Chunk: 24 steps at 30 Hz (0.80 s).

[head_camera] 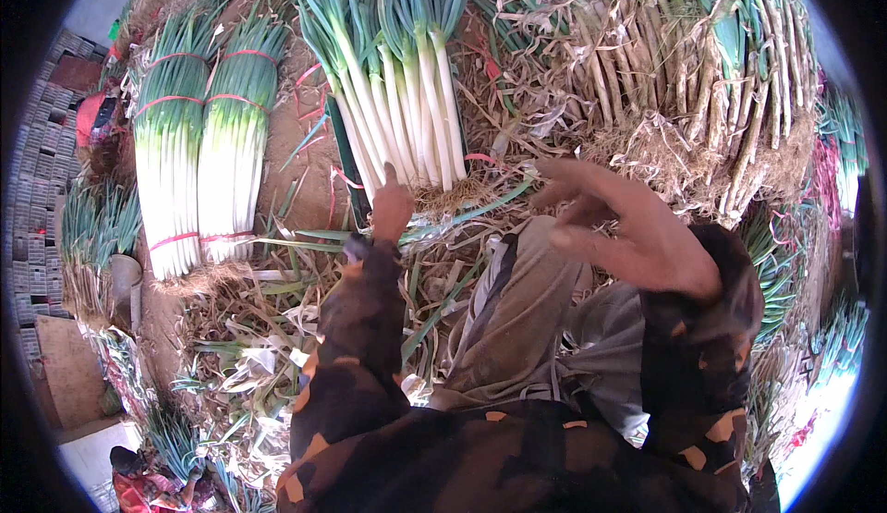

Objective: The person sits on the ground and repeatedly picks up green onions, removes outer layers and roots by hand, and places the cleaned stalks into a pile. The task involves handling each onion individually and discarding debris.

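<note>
Several cleaned Welsh onions (409, 118) lie side by side ahead of me, with white stalks, green tops and roots pointing towards me. My left hand (393, 208) is at the lower left of these stalks, one finger reaching over a white base. Whether it grips a stalk is hidden. My right hand (617, 222) hangs in the air above my right knee, blurred, fingers apart and holding nothing. Beyond it lies a heap of uncleaned Welsh onions (637, 62) with dry brown leaves and muddy roots.
Two bundles of Welsh onions (170, 166), tied with red bands, lie at the left. Peeled dry leaves (270, 333) cover the ground around my legs. Another person (156, 489) is at the lower left edge. A grey cylindrical container (125, 284) stands near more onions.
</note>
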Each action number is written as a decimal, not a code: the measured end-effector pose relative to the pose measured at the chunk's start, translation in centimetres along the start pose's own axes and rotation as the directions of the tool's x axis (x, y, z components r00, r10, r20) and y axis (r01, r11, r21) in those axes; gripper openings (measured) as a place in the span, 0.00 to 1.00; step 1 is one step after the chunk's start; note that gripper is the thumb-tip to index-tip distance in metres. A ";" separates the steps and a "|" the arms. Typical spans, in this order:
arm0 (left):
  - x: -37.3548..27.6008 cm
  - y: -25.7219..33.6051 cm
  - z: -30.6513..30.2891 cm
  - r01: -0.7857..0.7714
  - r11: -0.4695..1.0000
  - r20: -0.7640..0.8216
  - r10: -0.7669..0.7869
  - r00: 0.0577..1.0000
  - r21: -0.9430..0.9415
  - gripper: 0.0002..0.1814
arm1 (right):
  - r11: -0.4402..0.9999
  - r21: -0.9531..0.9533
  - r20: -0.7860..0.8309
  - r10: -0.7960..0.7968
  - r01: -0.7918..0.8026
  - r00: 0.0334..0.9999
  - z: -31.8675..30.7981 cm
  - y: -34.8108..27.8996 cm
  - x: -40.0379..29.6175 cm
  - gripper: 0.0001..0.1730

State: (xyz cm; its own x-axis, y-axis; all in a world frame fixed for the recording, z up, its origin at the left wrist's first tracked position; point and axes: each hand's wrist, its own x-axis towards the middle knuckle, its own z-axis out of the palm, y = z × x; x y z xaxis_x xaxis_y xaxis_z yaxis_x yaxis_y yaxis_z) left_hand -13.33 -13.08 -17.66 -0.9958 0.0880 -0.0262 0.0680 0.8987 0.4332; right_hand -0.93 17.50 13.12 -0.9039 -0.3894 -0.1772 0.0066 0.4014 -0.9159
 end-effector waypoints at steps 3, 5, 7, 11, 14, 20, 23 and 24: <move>2.1 -3.9 4.6 -0.049 0.976 0.197 0.006 0.980 0.212 0.28 | 0.993 0.063 -0.055 -0.099 0.103 0.994 -0.3 -0.4 -1.3 0.33; 2.9 -2.8 4.8 0.018 0.975 0.275 -0.080 0.958 0.221 0.27 | 0.973 0.105 -0.180 -0.186 0.207 0.966 -0.8 -0.3 -2.0 0.32; 2.4 -3.0 3.4 0.027 0.976 0.325 -0.098 0.941 0.218 0.28 | 0.914 -0.023 -0.238 -0.398 0.405 0.886 -2.0 -0.6 -2.6 0.32; 2.3 -1.9 4.6 -0.031 0.969 0.323 -0.052 0.945 0.246 0.28 | 0.778 -0.332 -0.410 -0.628 0.533 0.661 -1.5 -2.9 -5.3 0.26; -1.1 -2.3 4.3 -0.039 0.949 0.130 -0.002 0.992 0.313 0.25 | 0.722 -0.435 -0.527 -0.688 0.538 0.499 1.0 -4.9 -7.8 0.20; -10.0 7.0 1.0 -0.122 0.991 0.000 0.122 0.993 -0.062 0.20 | 0.677 -0.469 -0.521 -0.731 0.568 0.441 1.5 -4.3 -8.4 0.17; -12.8 9.9 1.0 -0.214 0.924 -0.068 0.203 0.977 -0.315 0.18 | 0.667 -0.460 -0.520 -0.738 0.586 0.430 1.7 -4.1 -8.7 0.16; -13.2 12.0 -0.4 -0.192 0.895 -0.042 0.191 0.981 -0.403 0.17 | 0.663 -0.461 -0.523 -0.740 0.589 0.423 1.7 -4.1 -8.8 0.16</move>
State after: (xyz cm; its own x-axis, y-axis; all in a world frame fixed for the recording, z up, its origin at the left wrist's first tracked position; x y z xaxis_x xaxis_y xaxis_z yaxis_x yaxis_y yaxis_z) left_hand 0.57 -3.58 -11.78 -0.9661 0.2401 0.0951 0.2271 0.6140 0.7559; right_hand 7.70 17.87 17.79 -0.6114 -0.0280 0.7908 -0.7254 0.4190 -0.5461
